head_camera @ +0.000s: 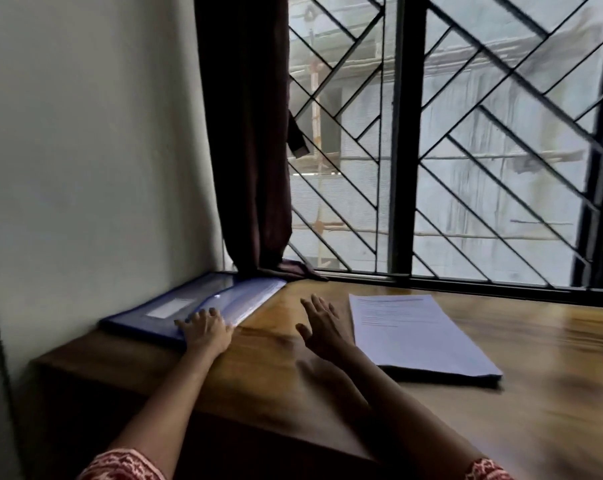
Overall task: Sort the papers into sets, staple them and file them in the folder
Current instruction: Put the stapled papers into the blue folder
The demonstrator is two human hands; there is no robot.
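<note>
On the wooden tabletop (552,393), below a barred window (466,150), a blue folder (147,317) lies flat at the far left corner, its far end just under the hem of a dark curtain (244,133) that hangs beside the window. The folder's translucent flap shows a pale label, and the edges of sheets show along its right side. The left hand (208,329) rests on the folder's near right corner, fingers curled over the edge and gripping it, with the thumb toward the tabletop. To the right of the folder, across a strip of bare wood, the right hand (322,327) hovers just above the surface with its fingers spread and relaxed, holding nothing; it is slightly blurred. Further right of the folder, beyond that hand, a stack of papers (417,337) lies flat, printed side up, its lines of text too faint to read. The stack sits apart from the folder and touches neither hand. Both forearms reach in from the near edge, each with a red patterned sleeve (120,467) at the bottom. A pale wall (85,150) stands left of the folder.
</note>
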